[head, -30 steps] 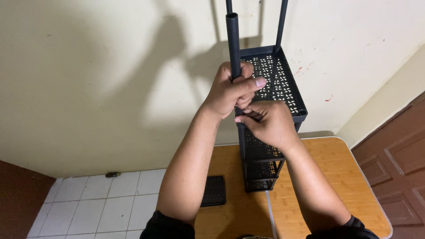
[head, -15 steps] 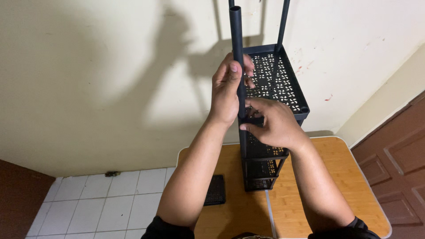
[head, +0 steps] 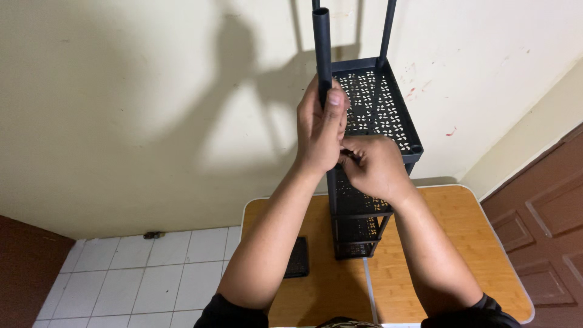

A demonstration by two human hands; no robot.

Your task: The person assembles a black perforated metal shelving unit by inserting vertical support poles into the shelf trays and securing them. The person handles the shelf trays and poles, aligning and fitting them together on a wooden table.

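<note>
Left hand (head: 320, 130) clenched on black pole (head: 322, 48), right hand (head: 371, 167) pinching rack corner (head: 415, 150), wall close behind

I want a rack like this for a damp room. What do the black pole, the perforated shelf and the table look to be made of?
The black pole in the left hand is a hollow tube with a matte, even finish: plastic or coated metal, unclear which. The perforated shelf looks like moulded plastic, with cut-out patterns and a raised rim. The table shows a wood-grain top, possibly laminate, with a pale edge.
</note>
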